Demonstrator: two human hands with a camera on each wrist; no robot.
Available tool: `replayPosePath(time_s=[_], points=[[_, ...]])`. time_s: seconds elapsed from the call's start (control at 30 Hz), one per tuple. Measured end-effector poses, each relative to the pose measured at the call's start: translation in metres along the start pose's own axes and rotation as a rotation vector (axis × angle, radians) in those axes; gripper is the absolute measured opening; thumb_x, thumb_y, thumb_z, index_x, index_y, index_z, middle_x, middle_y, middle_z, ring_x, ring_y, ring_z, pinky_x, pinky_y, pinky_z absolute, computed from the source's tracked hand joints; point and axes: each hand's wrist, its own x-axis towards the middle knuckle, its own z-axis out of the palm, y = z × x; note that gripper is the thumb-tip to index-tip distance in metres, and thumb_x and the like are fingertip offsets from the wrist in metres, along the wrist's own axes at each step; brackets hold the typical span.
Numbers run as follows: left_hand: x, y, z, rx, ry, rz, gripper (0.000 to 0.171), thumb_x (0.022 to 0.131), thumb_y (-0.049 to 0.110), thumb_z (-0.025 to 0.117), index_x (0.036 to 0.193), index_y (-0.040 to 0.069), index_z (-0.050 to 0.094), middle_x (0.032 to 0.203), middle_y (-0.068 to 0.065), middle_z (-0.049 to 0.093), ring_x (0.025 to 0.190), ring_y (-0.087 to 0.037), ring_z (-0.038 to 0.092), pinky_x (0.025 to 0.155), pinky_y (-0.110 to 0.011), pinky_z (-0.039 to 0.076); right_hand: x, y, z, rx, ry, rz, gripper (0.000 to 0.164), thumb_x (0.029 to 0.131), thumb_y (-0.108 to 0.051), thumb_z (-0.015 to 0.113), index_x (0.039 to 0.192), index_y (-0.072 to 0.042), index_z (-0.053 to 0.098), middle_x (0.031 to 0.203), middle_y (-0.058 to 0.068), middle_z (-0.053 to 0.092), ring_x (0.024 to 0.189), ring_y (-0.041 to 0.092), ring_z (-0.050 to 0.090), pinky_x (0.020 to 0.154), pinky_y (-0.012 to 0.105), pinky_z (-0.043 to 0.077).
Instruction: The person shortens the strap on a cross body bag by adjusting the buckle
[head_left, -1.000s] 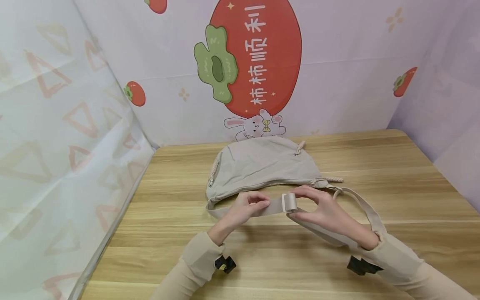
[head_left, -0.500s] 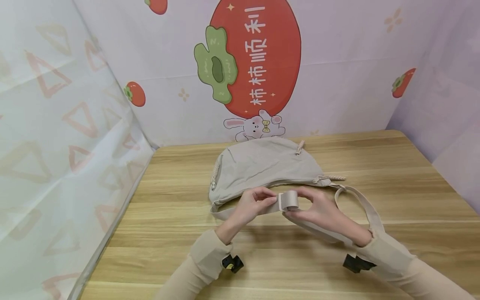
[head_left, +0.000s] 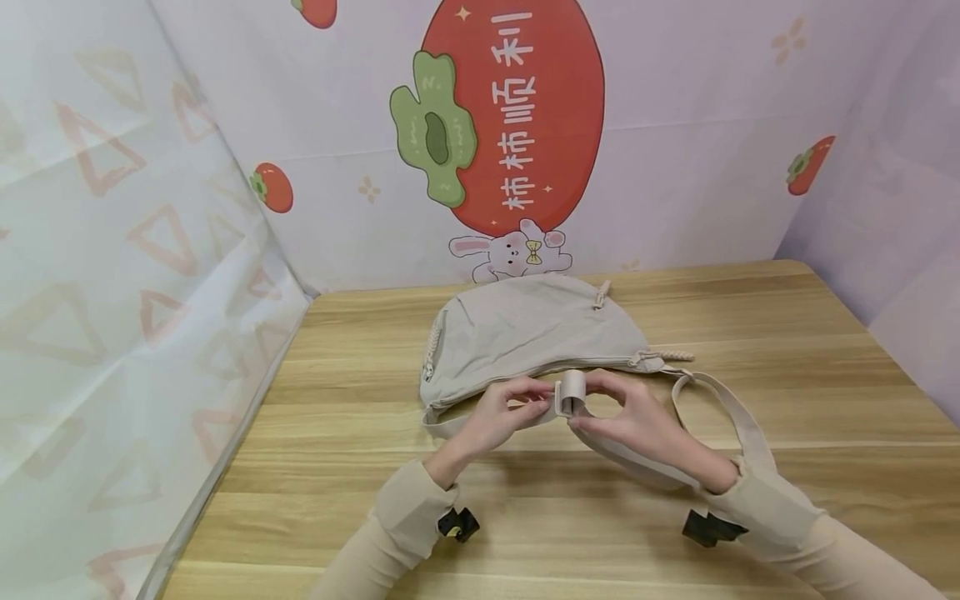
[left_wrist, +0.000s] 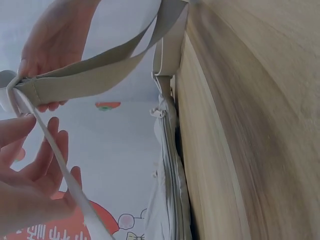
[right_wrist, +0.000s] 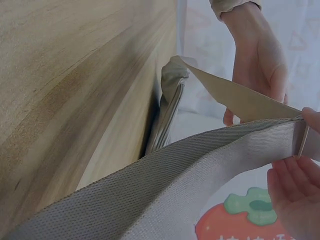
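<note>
A beige shoulder bag (head_left: 532, 325) lies on the table, its webbing strap (right_wrist: 175, 185) raised in front of it. A pale slider buckle (head_left: 558, 398) sits on the strap, with a short loop of webbing (head_left: 573, 387) standing up from it. My left hand (head_left: 498, 417) pinches the strap just left of the buckle. On the other side, my right hand (head_left: 637, 417) holds the looped webbing between thumb and fingers, right beside the buckle. Both hands meet at the buckle (left_wrist: 14, 95) in the left wrist view.
The wooden table (head_left: 337, 500) runs under the bag and hands. Braided zipper pulls (head_left: 671, 356) hang from the bag. Another length of strap (head_left: 738, 417) curves right of it toward the right sleeve (head_left: 780, 517). A printed cloth backdrop (head_left: 337, 100) rises behind the table.
The left hand has moved slightly right, closer to the buckle. The webbing loop at the buckle has grown and now stands more upright. The bag has shifted a little to the right.
</note>
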Motion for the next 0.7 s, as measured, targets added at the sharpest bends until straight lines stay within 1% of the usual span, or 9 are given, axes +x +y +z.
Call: replayPosePath(time_s=[0.1, 0.2, 0.23, 0.37, 0.47, 0.53, 0.63, 0.7], points=[[-0.001, -0.001, -0.003, 0.023, -0.028, 0.032, 0.024, 0.085, -0.003, 0.053, 0.107, -0.009, 0.058, 0.108, -0.021, 0.059, 0.093, -0.03, 0.055, 0.079, -0.03, 0.045, 0.0, -0.001, 0.0, 0.008, -0.003, -0.003, 0.036, 0.07, -0.008, 0.074, 0.103, -0.006, 0.061, 0.098, 0.001, 0.062, 0.091, 0.008, 0.056, 0.087, 0.017, 0.04], [-0.002, -0.004, -0.006, 0.042, -0.045, 0.038, 0.025, 0.085, -0.003, 0.053, 0.109, -0.009, 0.057, 0.109, -0.021, 0.058, 0.094, -0.03, 0.055, 0.08, -0.03, 0.045, 0.0, -0.001, 0.0, 0.001, -0.003, -0.004, 0.036, 0.071, -0.009, 0.073, 0.104, -0.006, 0.061, 0.1, 0.001, 0.062, 0.092, 0.007, 0.055, 0.087, 0.017, 0.04], [-0.002, -0.005, -0.007, 0.045, -0.052, 0.028, 0.026, 0.085, -0.003, 0.052, 0.11, -0.008, 0.057, 0.11, -0.02, 0.058, 0.093, -0.029, 0.055, 0.079, -0.029, 0.045, 0.0, -0.001, 0.0, -0.002, -0.001, -0.005, 0.036, 0.071, -0.009, 0.073, 0.105, -0.007, 0.061, 0.1, 0.0, 0.062, 0.092, 0.007, 0.055, 0.087, 0.018, 0.04], [-0.003, -0.01, -0.012, 0.071, -0.061, -0.05, 0.026, 0.087, 0.002, 0.052, 0.111, -0.006, 0.057, 0.109, -0.018, 0.059, 0.091, -0.025, 0.055, 0.075, -0.025, 0.046, -0.001, 0.0, -0.001, -0.006, 0.008, -0.008, 0.036, 0.071, -0.008, 0.073, 0.104, -0.007, 0.061, 0.099, 0.001, 0.062, 0.091, 0.007, 0.055, 0.086, 0.018, 0.04], [-0.005, -0.012, -0.015, 0.091, -0.048, -0.113, 0.024, 0.087, 0.004, 0.053, 0.107, -0.006, 0.06, 0.105, -0.018, 0.06, 0.09, -0.024, 0.056, 0.075, -0.024, 0.044, -0.001, 0.0, -0.002, -0.006, 0.013, -0.005, 0.036, 0.071, -0.008, 0.073, 0.104, -0.006, 0.06, 0.099, 0.001, 0.062, 0.091, 0.007, 0.055, 0.086, 0.017, 0.04], [-0.005, -0.013, -0.016, 0.091, -0.03, -0.141, 0.021, 0.086, 0.004, 0.054, 0.103, -0.006, 0.061, 0.102, -0.018, 0.061, 0.089, -0.022, 0.056, 0.075, -0.023, 0.043, -0.001, 0.0, -0.002, -0.01, 0.015, 0.004, 0.036, 0.071, -0.008, 0.073, 0.105, -0.007, 0.06, 0.099, 0.001, 0.062, 0.091, 0.007, 0.055, 0.086, 0.016, 0.04], [-0.004, -0.015, -0.016, 0.066, -0.005, -0.162, 0.019, 0.085, 0.004, 0.056, 0.099, -0.007, 0.062, 0.1, -0.018, 0.061, 0.086, -0.017, 0.055, 0.074, -0.022, 0.043, -0.001, 0.0, -0.002, -0.001, 0.007, 0.011, 0.036, 0.071, -0.009, 0.073, 0.105, -0.007, 0.06, 0.099, 0.0, 0.061, 0.091, 0.007, 0.055, 0.086, 0.016, 0.039], [-0.002, -0.017, -0.015, 0.043, 0.01, -0.155, 0.017, 0.084, 0.003, 0.057, 0.096, -0.008, 0.062, 0.098, -0.019, 0.062, 0.084, -0.014, 0.055, 0.073, -0.022, 0.043, -0.001, 0.0, -0.002, 0.009, 0.001, 0.013, 0.036, 0.072, -0.009, 0.073, 0.106, -0.007, 0.06, 0.099, 0.0, 0.061, 0.091, 0.007, 0.056, 0.087, 0.016, 0.039]])
